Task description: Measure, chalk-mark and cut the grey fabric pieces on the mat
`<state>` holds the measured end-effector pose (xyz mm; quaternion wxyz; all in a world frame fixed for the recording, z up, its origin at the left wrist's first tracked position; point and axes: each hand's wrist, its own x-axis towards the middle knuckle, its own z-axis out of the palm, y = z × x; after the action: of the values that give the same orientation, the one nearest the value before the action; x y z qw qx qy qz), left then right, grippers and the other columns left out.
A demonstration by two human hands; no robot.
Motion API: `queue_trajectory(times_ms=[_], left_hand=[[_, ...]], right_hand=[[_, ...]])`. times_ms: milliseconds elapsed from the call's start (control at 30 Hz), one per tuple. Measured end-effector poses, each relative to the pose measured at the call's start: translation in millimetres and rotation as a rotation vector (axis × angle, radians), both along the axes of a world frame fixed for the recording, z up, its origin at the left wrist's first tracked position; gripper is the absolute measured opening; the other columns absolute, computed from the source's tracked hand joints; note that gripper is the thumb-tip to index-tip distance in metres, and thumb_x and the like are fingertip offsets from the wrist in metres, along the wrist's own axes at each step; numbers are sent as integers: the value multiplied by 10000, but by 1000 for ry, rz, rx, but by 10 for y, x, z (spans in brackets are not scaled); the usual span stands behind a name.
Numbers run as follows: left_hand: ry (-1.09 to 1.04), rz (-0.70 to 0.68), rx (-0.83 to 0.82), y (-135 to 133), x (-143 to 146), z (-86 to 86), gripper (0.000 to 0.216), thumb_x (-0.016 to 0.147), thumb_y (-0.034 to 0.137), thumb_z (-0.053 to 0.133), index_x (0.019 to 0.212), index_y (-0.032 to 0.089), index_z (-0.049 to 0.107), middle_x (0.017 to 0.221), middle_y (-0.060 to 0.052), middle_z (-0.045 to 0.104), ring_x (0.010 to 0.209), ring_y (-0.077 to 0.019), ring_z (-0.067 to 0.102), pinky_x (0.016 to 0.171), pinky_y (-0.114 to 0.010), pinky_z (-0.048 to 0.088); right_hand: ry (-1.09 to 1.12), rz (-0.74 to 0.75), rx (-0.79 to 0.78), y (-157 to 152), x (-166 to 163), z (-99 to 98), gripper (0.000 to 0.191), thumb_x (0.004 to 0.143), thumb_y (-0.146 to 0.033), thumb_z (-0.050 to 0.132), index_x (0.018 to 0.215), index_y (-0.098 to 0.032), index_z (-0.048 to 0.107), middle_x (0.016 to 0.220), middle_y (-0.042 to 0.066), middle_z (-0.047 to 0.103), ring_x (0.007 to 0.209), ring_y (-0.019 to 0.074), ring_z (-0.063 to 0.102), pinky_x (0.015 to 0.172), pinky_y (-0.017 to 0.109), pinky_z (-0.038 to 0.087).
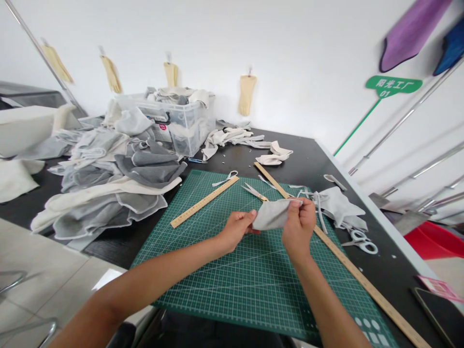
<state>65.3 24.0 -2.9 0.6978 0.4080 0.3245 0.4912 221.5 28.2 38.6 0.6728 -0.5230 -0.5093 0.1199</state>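
Between my two hands a light grey piece of cloth [272,215] is stretched above the green cutting mat [224,280]. My left hand [239,228] is closed on the cloth's left end. At the other end, my right hand [299,223] pinches the upper right corner. Just behind the cloth lies a small pair of scissors [253,192] with its blades apart, part of its handle hidden. A short wooden ruler [205,202] rests on the mat to the left. A long wooden ruler [357,273] runs diagonally under my right hand.
Grey and white cloth pieces [108,169] are heaped at the left, beside a clear plastic bin [186,133] full of cloth. White-handled scissors [362,241] and grey scraps [339,205] lie right of the mat. A phone [440,314] sits near the right edge.
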Motion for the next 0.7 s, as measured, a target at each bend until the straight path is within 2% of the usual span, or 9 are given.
queue_trajectory(times_ms=[100, 200, 267, 433, 500, 600, 700], left_hand=[[-129, -65, -17, -30, -29, 89, 555, 720, 610, 791, 1008, 169, 615, 1021, -75, 676, 930, -204, 661, 823, -387, 572], [-124, -54, -40, -52, -60, 159, 782, 595, 463, 921, 1230, 224, 532, 1196, -92, 639, 1057, -230, 635, 875, -375, 541], [-72, -3, -2, -48, -72, 175, 829, 530, 347, 960, 1235, 207, 547, 1163, -78, 651, 1040, -215, 629, 889, -335, 514], [45, 137, 156, 18, -90, 181, 520, 611, 364, 905, 977, 152, 603, 836, -1, 646, 753, -130, 602, 692, -239, 460], [88, 202, 208, 52, -104, 190, 573, 610, 345, 903, 1048, 166, 579, 851, 6, 647, 736, -121, 605, 679, -230, 453], [166, 248, 280, 97, -135, 190, 775, 602, 322, 907, 1246, 208, 491, 920, 0, 675, 741, -126, 628, 667, -226, 457], [282, 267, 329, 137, -168, 156, 696, 655, 331, 877, 1238, 206, 517, 860, 5, 696, 691, -124, 628, 632, -221, 447]], right_hand=[[-18, 84, 3, -21, -25, 16, 212, 984, -419, 510, 962, -213, 550, 929, 42, 610, 840, 205, 577, 768, 349, 461], [-59, 158, -22, -78, -89, 15, 206, 988, -415, 505, 949, -218, 549, 916, 40, 625, 815, 202, 581, 735, 337, 459], [-104, 154, -36, -111, -131, -3, 196, 989, -404, 503, 945, -218, 544, 888, 28, 616, 792, 196, 572, 724, 330, 448], [-253, 43, -78, -119, -174, -72, 186, 994, -390, 482, 939, -219, 530, 826, 5, 575, 751, 197, 537, 686, 321, 401], [-269, 6, -96, -103, -173, -90, 189, 997, -391, 468, 935, -221, 523, 816, 4, 568, 748, 201, 531, 682, 322, 389], [-256, -16, -121, -88, -176, -104, 199, 1000, -395, 454, 919, -224, 516, 805, 2, 562, 751, 205, 530, 686, 324, 386], [-263, -12, -128, -94, -186, -107, 208, 998, -410, 458, 926, -224, 519, 798, 5, 575, 745, 212, 533, 676, 325, 383]])
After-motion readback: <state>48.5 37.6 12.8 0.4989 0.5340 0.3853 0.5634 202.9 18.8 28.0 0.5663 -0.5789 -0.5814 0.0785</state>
